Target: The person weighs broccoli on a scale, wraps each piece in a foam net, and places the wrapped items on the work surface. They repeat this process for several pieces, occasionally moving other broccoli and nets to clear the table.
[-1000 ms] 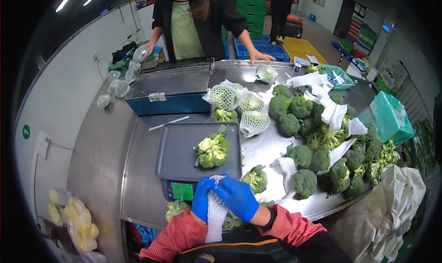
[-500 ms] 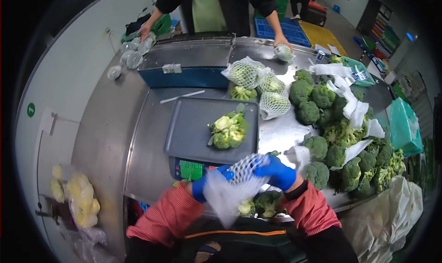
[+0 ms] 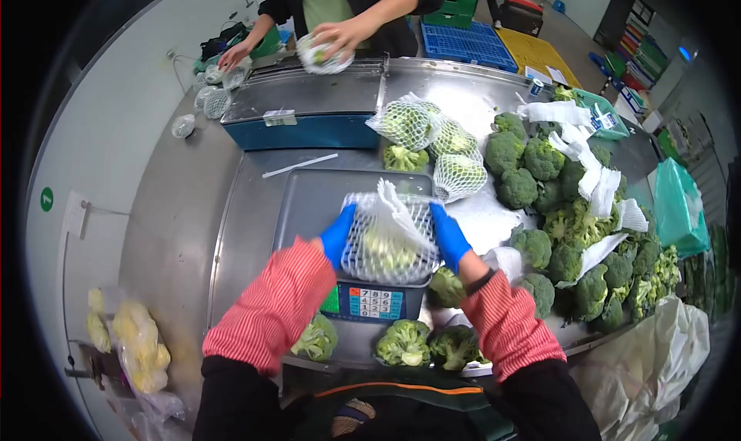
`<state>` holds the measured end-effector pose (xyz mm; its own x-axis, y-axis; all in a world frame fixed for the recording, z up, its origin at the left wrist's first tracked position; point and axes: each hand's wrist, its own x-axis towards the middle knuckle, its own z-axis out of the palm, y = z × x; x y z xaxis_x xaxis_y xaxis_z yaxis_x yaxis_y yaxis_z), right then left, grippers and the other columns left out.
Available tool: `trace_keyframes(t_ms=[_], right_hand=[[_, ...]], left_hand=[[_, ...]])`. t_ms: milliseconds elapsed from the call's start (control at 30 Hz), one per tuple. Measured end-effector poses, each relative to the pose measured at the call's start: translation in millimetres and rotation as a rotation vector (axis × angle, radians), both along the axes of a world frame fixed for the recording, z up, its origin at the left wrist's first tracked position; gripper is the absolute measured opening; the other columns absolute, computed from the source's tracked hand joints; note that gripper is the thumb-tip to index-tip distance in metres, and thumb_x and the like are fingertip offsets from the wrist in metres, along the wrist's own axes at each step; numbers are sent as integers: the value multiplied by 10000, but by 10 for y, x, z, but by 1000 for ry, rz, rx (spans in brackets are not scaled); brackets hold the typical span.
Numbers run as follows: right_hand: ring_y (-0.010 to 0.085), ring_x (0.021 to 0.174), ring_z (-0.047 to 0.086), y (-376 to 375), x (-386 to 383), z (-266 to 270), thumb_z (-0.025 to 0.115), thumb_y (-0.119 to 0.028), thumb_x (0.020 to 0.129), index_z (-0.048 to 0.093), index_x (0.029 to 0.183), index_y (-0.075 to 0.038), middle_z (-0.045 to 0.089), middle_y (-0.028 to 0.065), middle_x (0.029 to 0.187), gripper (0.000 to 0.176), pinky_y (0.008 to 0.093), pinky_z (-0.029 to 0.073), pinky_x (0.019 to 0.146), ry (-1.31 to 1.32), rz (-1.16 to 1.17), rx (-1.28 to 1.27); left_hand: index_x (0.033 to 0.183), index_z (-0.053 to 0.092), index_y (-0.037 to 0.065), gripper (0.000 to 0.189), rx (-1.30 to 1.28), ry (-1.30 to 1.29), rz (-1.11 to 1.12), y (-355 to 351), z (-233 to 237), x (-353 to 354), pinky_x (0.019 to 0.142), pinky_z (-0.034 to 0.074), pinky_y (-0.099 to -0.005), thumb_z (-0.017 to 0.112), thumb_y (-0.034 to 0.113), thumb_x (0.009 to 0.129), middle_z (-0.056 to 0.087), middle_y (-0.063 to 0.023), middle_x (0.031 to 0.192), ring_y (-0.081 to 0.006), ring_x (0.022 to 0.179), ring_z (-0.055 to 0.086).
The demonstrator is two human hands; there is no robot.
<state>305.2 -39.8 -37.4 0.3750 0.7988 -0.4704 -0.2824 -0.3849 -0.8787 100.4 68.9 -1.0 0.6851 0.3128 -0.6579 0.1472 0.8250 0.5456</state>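
Stretched between my two hands is a white foam net sleeve, spread over the broccoli head on the grey tray of a weighing scale. My left hand, in a blue glove, grips the net's left edge. On the right edge, my right hand, gloved the same way, is closed too. Pale green broccoli shows through the mesh. Below the tray sits the scale's keypad. Several bare broccoli heads lie along the near edge.
Netted broccoli lies right of the tray, with a large broccoli pile beyond. Behind the scale stands a blue-sided metal machine. Across the table, a co-worker's hand holds a wrapped piece. A crumpled plastic bag is at lower right.
My hands have moved up and apart from the tray's near edge, opening the bunched foam net over the broccoli. The co-worker's hand has carried a wrapped piece leftward over the machine.
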Motion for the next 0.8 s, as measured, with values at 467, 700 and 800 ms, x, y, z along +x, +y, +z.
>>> trace_keyframes(t_ms=[467, 700, 800], right_hand=[[167, 1100, 523, -1371, -532, 290, 360, -295, 979, 425, 1301, -46, 520, 80, 1255, 412, 312, 408, 960, 932, 175, 157], [169, 960, 596, -1059, -138, 312, 354, -486, 940, 462, 1266, -60, 578, 80, 1160, 546, 304, 495, 829, 832, -22, 232], [173, 721, 636, -1098, 431, 513, 389, -583, 889, 594, 1044, -17, 652, 117, 894, 622, 282, 521, 662, 443, 357, 8]], left_hand=[[1312, 348, 31, 495, 487, -333, 248, -1111, -203, -220, 930, 418, -309, 526, 26, 850, 479, -110, 1208, -173, 1040, 513], [1318, 320, -35, 806, 1155, -230, 38, -1062, 307, 391, 987, 371, -366, 778, 155, 682, 454, -158, 1274, -242, 1184, 447], [1253, 424, -15, 511, 447, -317, 134, -692, 260, 818, 920, 438, -361, 620, 99, 795, 565, -120, 1150, -209, 1057, 554]])
